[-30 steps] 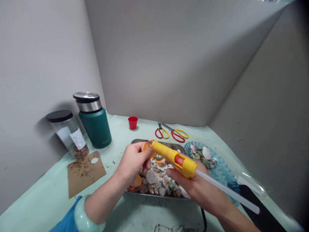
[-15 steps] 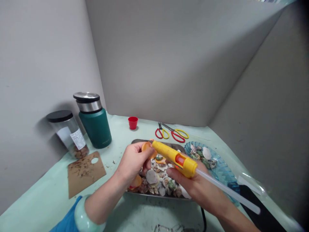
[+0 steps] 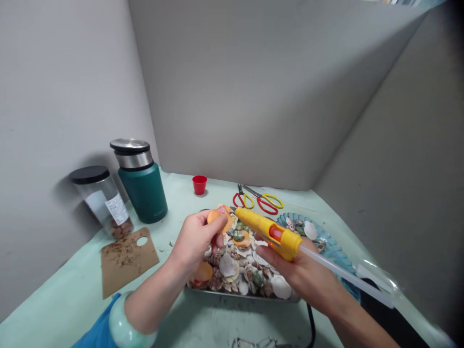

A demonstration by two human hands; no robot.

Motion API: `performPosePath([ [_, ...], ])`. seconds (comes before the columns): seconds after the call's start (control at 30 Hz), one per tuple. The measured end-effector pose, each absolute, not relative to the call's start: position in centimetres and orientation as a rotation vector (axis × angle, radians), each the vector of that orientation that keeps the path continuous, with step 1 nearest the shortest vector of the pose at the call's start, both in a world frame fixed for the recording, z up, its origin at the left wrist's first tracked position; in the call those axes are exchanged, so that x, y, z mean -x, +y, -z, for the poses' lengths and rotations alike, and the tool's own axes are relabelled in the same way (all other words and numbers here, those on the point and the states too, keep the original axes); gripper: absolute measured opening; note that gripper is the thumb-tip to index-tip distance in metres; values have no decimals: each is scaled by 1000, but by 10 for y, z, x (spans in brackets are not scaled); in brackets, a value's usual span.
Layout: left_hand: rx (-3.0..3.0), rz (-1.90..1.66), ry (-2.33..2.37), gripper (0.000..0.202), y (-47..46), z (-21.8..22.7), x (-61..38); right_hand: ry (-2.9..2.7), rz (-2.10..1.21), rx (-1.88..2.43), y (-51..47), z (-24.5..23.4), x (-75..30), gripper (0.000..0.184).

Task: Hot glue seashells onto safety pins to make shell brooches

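Between the thumb and fingers of my left hand (image 3: pixel 197 237) is an orange seashell (image 3: pixel 218 218), pinched above the tray. My right hand (image 3: pixel 290 270) is wrapped round a yellow hot glue gun (image 3: pixel 268 231), its metal nozzle pointing left, close to the shell's right edge. A long translucent glue stick (image 3: pixel 348 275) sticks out of the gun's back end. Below both hands lies a metal tray (image 3: pixel 239 294) heaped with white, brown, green and orange shells (image 3: pixel 228 266). My right hand's fingers around the handle are partly hidden by the gun.
Behind the tray lie two pairs of scissors (image 3: pixel 268 205) and a red cup (image 3: pixel 199 185). A blue glass dish (image 3: pixel 337 253) holding shells stands right. On the left are a green flask (image 3: pixel 145 193), a lidded jar (image 3: pixel 108 208) and a brown board (image 3: pixel 126 266). A black cord (image 3: pixel 311 324) runs near the front.
The glue gun has shifted slightly right, its nozzle drawing away from the orange shell. My left hand has moved a little left and turned the shell so more of its face shows.
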State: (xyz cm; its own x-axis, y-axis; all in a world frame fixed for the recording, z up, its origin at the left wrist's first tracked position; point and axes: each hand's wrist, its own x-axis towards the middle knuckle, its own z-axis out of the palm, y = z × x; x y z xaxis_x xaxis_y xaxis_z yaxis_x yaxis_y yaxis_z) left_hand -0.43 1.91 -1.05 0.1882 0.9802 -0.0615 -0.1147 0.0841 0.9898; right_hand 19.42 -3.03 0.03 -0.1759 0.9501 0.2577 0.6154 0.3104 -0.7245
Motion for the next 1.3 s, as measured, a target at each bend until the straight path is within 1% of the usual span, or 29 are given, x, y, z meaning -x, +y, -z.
performPosePath([
  [0.17,-1169,-1085,1020,28,20,13,6,-1920,-626,1412,-31,-3,-192,31],
  [0.37,-1224,-1105,1050,29,20,10,6,-1909,-638,1362,-32,-3,-191,25],
  [0.57,-1296,-1073,1083,34,22,6,9,-1915,-585,1425,-32,-3,-192,27],
  [0.67,-1319,-1120,1134,31,24,2,15,-1941,-540,1458,-31,-5,-194,28],
  [0.73,-1309,-1187,1158,26,25,-3,19,-2011,-502,1480,-32,-4,-196,23],
  [0.83,-1287,-1278,1143,23,24,-11,24,-2264,-390,1535,-35,6,-199,9],
  [0.87,-1284,-1299,1129,23,23,-14,25,-2350,-305,1567,-36,12,-201,9],
  [0.93,-1280,-1321,1100,22,21,-18,27,-2492,-133,1636,-38,25,-207,17],
  [1.03,-1289,-1326,1069,21,18,-23,27,-2587,-97,1701,-41,36,-222,21],
  [1.1,-1300,-1324,1047,20,15,-25,27,-2641,-126,1675,-40,31,-230,29],
  [1.17,-1303,-1326,1025,19,13,-27,27,-2710,-120,1655,-38,16,-232,32],
  [1.2,-1300,-1328,1012,19,12,-28,28,-2714,-71,1651,-35,8,-228,31],
  [1.3,-1288,-1327,981,20,9,-29,30,-2629,87,1610,-28,-10,-194,20],
])
